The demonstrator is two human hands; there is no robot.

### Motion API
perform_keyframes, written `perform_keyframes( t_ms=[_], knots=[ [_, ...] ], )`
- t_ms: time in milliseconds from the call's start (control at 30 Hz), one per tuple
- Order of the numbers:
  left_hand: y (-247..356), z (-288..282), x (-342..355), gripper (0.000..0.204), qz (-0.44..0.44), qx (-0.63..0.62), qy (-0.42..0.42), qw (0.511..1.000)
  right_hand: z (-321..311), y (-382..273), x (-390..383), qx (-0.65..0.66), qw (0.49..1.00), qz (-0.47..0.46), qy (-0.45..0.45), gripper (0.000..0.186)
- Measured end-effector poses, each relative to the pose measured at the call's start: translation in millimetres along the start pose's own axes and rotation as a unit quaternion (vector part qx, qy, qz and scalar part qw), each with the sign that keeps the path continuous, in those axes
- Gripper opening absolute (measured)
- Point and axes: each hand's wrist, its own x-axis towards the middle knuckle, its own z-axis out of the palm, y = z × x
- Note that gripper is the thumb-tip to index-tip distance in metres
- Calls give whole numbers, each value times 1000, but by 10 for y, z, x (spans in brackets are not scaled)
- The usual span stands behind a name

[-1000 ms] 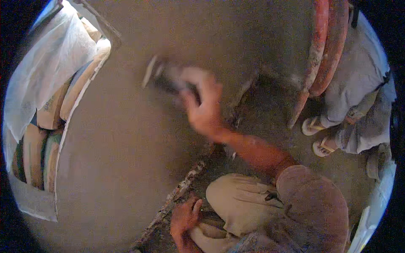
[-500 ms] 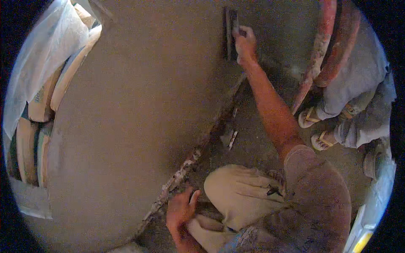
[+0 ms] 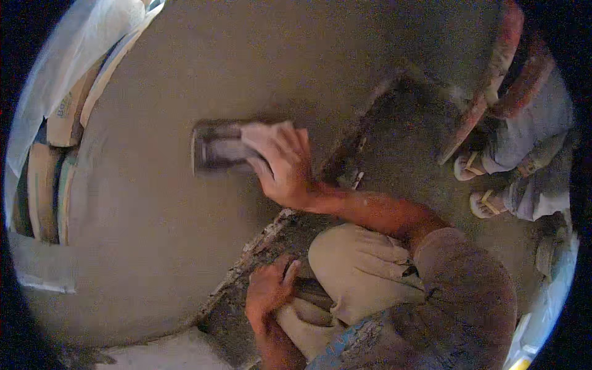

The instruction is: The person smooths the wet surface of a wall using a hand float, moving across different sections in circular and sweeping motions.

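My right hand (image 3: 282,161) is closed on a plastering trowel (image 3: 213,148), a dark rectangular tool whose edges are smeared by motion. Its face lies against a broad grey-brown plastered wall (image 3: 148,234), left of my forearm. Low in the view, my left hand (image 3: 268,288) sits beside my bent knee, close to the wall's rough bottom edge (image 3: 253,246). Its thumb stands apart from loosely bent fingers, and no object shows in it; the fingertips are partly hidden.
Stacked tan bags (image 3: 65,123) under translucent plastic sheeting (image 3: 80,46) line the left. At right, another person's sandalled feet (image 3: 487,203) stand near a curved reddish object (image 3: 493,80). A small pale scrap (image 3: 357,179) lies on the dark ground (image 3: 401,142).
My right hand has swept the trowel from the top of the view down and left across the wall, and the trowel has turned from upright to sideways. My left hand has barely moved.
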Motion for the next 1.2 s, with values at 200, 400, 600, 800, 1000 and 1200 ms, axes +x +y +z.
perform_keyframes(
  t_ms=[200, 400, 600, 800, 1000, 1200],
  knots=[
    [92, -62, 27, 34, -7, -11, -19, 1000, -378, 380, 475, -27, 983, -64, 169, 39],
    [-49, -160, -76, 31, 23, -29, 29, 999, -549, 824, 1208, -53, 963, 61, 257, 33],
    [-28, -171, -247, 30, 36, -20, 52, 998, -117, 358, 933, 13, 980, 102, 170, 35],
    [44, -187, -435, 30, 45, -13, 61, 997, 227, -442, 258, -9, 999, -42, -9, 44],
    [-37, -212, -537, 29, 66, -27, 82, 994, 128, -432, 306, -5, 989, -145, 26, 45],
    [-99, -216, -619, 29, 77, -33, 106, 991, -248, 275, 1206, 13, 974, 52, 221, 32]
  ],
)
